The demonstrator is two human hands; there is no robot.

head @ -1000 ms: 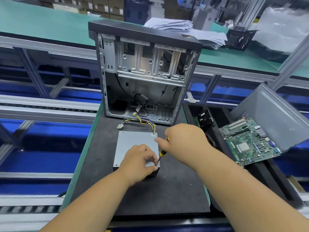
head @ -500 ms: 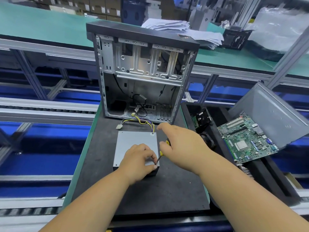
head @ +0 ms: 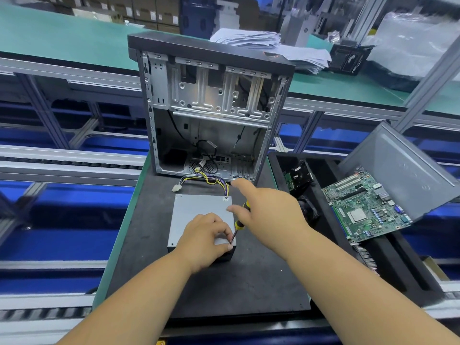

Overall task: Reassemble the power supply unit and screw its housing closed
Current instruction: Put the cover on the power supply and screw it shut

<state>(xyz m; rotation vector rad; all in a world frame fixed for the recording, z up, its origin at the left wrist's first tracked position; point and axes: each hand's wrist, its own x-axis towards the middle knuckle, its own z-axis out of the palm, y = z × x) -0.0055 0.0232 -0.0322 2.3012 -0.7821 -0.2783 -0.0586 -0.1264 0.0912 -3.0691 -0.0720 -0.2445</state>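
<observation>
Looks like a factory line: a long green-topped desk (head: 74, 43) runs across the back on grey aluminium framing (head: 57, 125), with blue panels (head: 62, 235) below. Stacked cardboard boxes (head: 149, 13) line the far wall, and the light's bright and even.

Site type: electronics assembly/repair line, factory floor. Evidence: green-matted benches (head: 62, 43) on aluminium extrusion frames (head: 423, 78), w/ roller conveyor rails (head: 69, 163) running between stations. Workstation carries a black ESD-type mat (head: 236, 282), an open PC tower chassis (head: 211, 108) stood upright, and a black tray (head: 398, 275) holding a bare motherboard (head: 366, 207) and a grey side panel (head: 408, 168). Paperwork stack (head: 268, 43) on rear bench. Background shelving w/ what appear to be cartons (head: 149, 13); blurred, not confirmed.
</observation>
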